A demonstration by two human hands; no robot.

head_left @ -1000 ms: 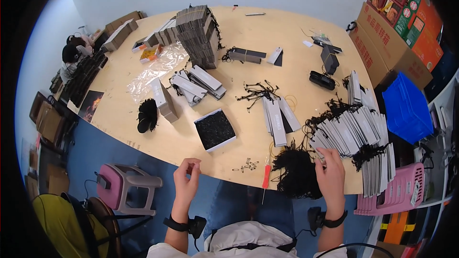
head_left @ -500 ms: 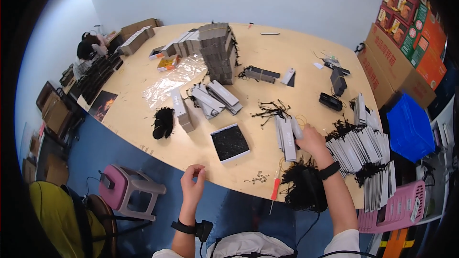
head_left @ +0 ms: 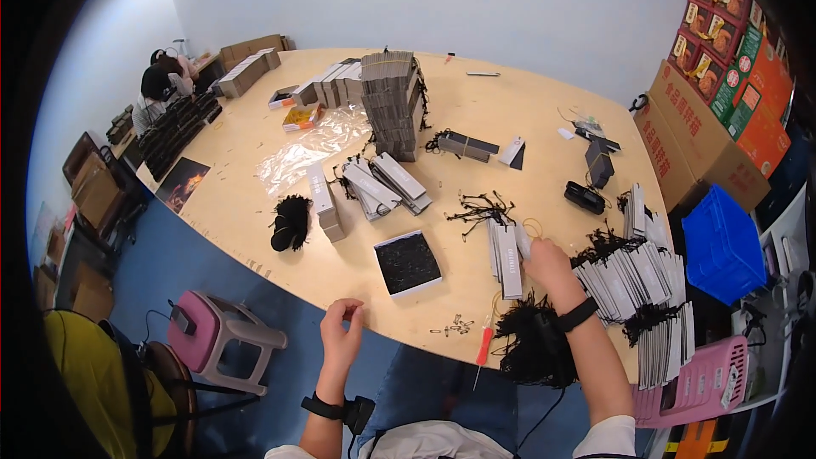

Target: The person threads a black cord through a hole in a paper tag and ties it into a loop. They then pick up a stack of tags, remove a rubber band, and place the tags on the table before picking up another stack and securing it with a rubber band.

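Grey tags: a small pile [head_left: 509,265] lies on the bench [head_left: 501,119], near the front, with black strings at its far end.
Right hand [head_left: 551,270]: at the pile's right side, fingers bent down; I cannot tell if they pinch a tag.
Left hand [head_left: 342,336]: by the bench's front edge, fingers curled, with a gap beside the thumb.
Close by: black string heap [head_left: 531,348], red screwdriver [head_left: 485,346], little pins [head_left: 456,325].
Farther left: white box [head_left: 417,288] of black bits.

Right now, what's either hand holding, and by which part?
Left hand: nothing visible. Right hand: at the right side of a small pile of long, flat grey tags with black cords; hold cannot be told.
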